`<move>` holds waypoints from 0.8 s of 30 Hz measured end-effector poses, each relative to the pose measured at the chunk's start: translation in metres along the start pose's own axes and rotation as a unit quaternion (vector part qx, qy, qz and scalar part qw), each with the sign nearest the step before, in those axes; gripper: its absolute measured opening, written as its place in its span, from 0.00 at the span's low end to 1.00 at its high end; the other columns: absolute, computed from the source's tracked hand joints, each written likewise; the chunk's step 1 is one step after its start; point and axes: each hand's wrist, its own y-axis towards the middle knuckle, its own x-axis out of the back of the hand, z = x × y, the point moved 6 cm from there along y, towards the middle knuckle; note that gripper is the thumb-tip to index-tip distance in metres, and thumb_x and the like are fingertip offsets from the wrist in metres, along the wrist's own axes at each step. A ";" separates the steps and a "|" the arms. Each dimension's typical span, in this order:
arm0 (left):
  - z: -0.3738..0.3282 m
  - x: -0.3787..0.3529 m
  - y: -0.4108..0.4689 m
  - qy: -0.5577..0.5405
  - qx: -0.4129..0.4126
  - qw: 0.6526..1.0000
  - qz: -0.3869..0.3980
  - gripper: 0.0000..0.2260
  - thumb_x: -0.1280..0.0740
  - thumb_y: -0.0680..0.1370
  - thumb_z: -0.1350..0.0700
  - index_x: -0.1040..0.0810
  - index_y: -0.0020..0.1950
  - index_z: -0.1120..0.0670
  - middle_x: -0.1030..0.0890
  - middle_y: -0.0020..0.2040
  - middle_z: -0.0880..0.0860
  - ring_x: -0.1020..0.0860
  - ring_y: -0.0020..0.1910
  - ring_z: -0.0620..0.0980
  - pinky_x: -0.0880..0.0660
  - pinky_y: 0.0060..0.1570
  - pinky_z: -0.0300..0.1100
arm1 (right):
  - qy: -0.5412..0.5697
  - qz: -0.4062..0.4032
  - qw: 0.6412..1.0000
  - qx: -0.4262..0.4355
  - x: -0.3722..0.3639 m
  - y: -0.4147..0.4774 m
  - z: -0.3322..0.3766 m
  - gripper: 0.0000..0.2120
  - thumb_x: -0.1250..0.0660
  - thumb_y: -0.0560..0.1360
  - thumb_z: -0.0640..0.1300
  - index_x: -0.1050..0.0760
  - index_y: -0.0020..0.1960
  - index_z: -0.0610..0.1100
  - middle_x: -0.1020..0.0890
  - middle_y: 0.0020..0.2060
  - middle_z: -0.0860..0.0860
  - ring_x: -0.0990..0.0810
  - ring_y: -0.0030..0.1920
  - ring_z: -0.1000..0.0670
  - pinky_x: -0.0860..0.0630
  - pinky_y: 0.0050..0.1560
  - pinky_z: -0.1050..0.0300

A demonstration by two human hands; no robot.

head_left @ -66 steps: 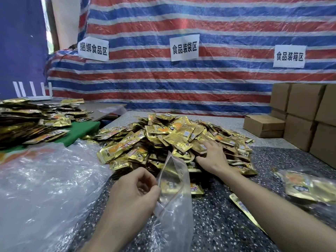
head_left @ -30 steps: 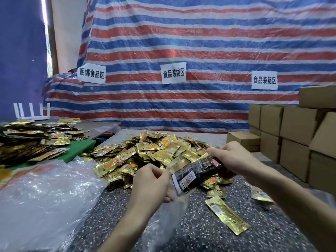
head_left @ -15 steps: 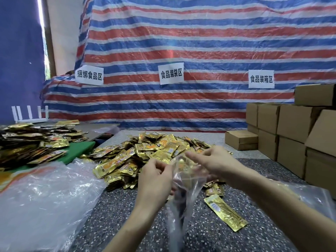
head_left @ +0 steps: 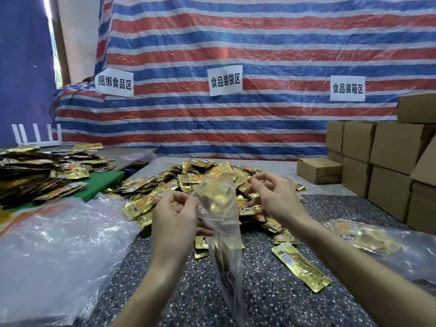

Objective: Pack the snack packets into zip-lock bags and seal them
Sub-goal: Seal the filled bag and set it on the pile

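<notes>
A clear zip-lock bag (head_left: pixel 223 223) hangs upright between my hands above the speckled table (head_left: pixel 264 300), with dark and gold packets low inside it. My left hand (head_left: pixel 175 217) pinches the bag's left top edge. My right hand (head_left: pixel 273 197) pinches the right end of the bag's mouth, fingers curled. Behind the bag lies a big heap of gold snack packets (head_left: pixel 188 182). One long gold packet (head_left: pixel 302 265) lies alone on the table under my right forearm.
A pile of clear plastic bags (head_left: pixel 54 246) fills the left foreground. A second heap of packets (head_left: pixel 40 171) sits on a green mat at far left. A filled zip-lock bag (head_left: pixel 368 237) lies at the right. Cardboard boxes (head_left: pixel 389 159) stack along the right edge.
My right hand took packets from the heap, put them into the bag, and now pinches the bag's right top edge. The bag has been lifted higher between both hands.
</notes>
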 end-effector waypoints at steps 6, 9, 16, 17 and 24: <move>0.005 0.021 0.006 -0.027 -0.016 0.999 -0.021 0.03 0.34 0.81 0.61 0.25 0.48 0.60 0.19 0.31 0.56 0.20 0.26 0.55 0.22 0.26 0.45 | -0.305 0.084 0.949 0.020 -0.049 0.016 -0.088 0.20 0.30 0.75 0.40 0.26 0.65 0.53 0.24 0.62 0.52 0.24 0.57 0.54 0.23 0.63 0.52; 0.007 0.025 0.006 -0.031 -0.017 0.999 -0.011 0.04 0.34 0.81 0.61 0.25 0.47 0.60 0.20 0.30 0.54 0.21 0.25 0.54 0.22 0.26 0.44 | -0.387 0.093 0.916 0.042 -0.075 0.023 -0.118 0.31 0.30 0.73 0.42 0.34 0.74 0.53 0.32 0.68 0.49 0.33 0.69 0.48 0.33 0.70 0.52; 0.011 0.035 0.006 -0.020 -0.023 0.999 -0.008 0.08 0.33 0.80 0.60 0.24 0.41 0.54 0.20 0.31 0.59 0.22 0.24 0.55 0.23 0.25 0.44 | -0.460 0.014 0.883 0.090 -0.094 0.046 -0.127 0.25 0.36 0.77 0.52 0.34 0.74 0.57 0.29 0.69 0.48 0.32 0.68 0.48 0.34 0.69 0.47; 0.011 0.036 0.006 -0.018 -0.022 1.000 -0.009 0.09 0.33 0.80 0.60 0.24 0.40 0.53 0.21 0.31 0.59 0.22 0.24 0.55 0.23 0.25 0.45 | -0.436 0.013 0.896 0.085 -0.093 0.050 -0.125 0.24 0.36 0.78 0.53 0.33 0.74 0.58 0.26 0.67 0.50 0.30 0.66 0.49 0.34 0.68 0.48; 0.013 0.037 0.006 -0.019 -0.016 1.000 -0.006 0.08 0.33 0.79 0.60 0.23 0.40 0.54 0.20 0.33 0.57 0.22 0.25 0.52 0.23 0.25 0.44 | -0.363 0.080 0.927 -0.057 -0.094 0.061 -0.122 0.33 0.32 0.66 0.69 0.30 0.67 0.55 0.20 0.54 0.51 0.26 0.60 0.46 0.35 0.70 0.41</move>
